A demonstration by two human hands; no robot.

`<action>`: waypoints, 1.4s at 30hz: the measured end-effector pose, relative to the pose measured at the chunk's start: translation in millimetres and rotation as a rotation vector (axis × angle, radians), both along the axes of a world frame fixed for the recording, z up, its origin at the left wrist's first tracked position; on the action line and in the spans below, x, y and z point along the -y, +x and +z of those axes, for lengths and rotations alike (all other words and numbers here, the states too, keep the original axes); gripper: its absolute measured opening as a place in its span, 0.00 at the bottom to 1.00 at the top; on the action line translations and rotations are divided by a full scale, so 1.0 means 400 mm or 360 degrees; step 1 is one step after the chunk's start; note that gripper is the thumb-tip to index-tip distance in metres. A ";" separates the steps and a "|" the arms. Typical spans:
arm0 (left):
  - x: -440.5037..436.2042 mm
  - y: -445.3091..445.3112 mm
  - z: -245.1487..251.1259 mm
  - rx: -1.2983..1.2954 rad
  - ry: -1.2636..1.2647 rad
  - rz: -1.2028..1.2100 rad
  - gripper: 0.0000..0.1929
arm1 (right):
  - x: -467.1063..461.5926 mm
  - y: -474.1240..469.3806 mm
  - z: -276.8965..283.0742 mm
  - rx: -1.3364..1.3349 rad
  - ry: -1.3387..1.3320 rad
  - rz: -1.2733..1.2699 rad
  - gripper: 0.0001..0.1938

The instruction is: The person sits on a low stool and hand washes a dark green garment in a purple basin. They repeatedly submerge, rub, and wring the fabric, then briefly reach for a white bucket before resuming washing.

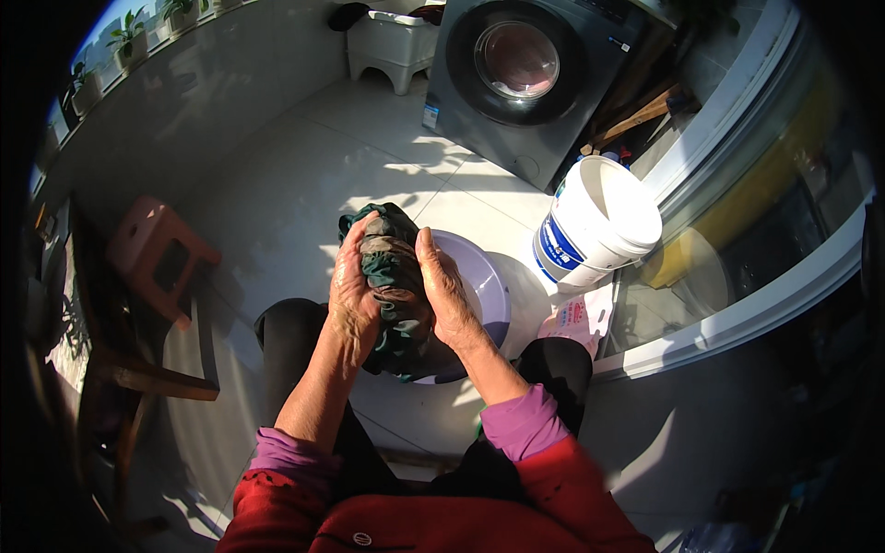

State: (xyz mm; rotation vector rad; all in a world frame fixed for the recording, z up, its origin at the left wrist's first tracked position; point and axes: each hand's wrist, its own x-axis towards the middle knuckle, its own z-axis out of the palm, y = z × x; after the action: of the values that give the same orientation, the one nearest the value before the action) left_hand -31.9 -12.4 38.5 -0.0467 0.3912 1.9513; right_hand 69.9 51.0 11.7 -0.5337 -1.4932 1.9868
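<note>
Between my palms is a bunched, wet-looking cloth garment point(394, 297), dark green with brown patches. My left hand point(352, 294) presses on its left side and my right hand point(446, 287) on its right. Both hands look wet. The bundle is over a lavender plastic basin point(494, 290), which stands on the floor between my knees. The bundle and my right hand hide much of the basin, so its contents are mostly out of sight.
A white plastic bucket point(598, 221) stands to the right, with a pink printed bag point(577, 321) beside it. A front-loading washing machine point(525, 83) is ahead. To the left are a pink plastic stool point(155, 256) and a wooden chair point(166, 380). A glass sliding door point(747, 263) borders the right.
</note>
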 end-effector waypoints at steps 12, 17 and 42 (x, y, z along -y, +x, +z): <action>0.006 0.000 0.018 -0.1391 -0.0271 0.0642 0.11 | 0.039 0.028 0.064 0.0008 -0.0191 0.0690 0.29; 0.014 -0.028 -0.003 -0.1238 -0.0012 0.0512 0.14 | 0.034 0.028 0.066 0.0019 -0.0123 0.0502 0.19; 0.043 0.006 -0.093 -0.0199 0.0016 -0.0338 0.14 | 0.083 -0.013 0.042 0.1047 0.2519 -0.0275 0.04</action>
State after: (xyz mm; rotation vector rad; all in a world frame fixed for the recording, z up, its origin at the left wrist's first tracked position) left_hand -29.4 -29.7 1.1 0.1196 0.4498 1.7506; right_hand 64.8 17.7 28.7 -0.5069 -2.6363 0.0407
